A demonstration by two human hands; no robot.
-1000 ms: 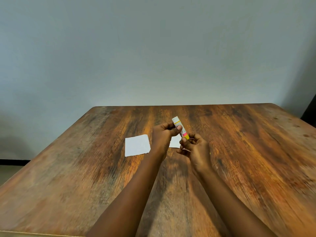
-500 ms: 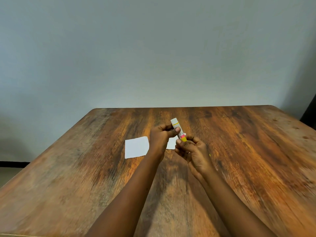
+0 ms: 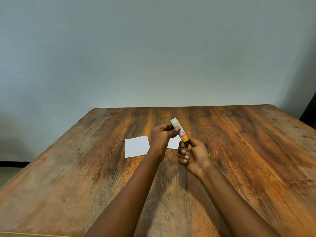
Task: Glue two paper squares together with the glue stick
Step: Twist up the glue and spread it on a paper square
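Two bare forearms enter from the lower frame edge. Left hand (image 3: 162, 135) and right hand (image 3: 193, 154): no sleeves, gloves or jewellery visible.

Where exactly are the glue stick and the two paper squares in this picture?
Glue stick (image 3: 179, 130): head view, on its white label between the hands.
Left paper square (image 3: 136, 146): head view, on the middle of the sheet.
Right paper square (image 3: 174, 143): head view, on the strip showing between the hands.

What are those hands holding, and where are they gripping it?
Both hold one glue stick, tilted above the table: the left hand pinches its white upper body, the right hand grips its yellow lower end.
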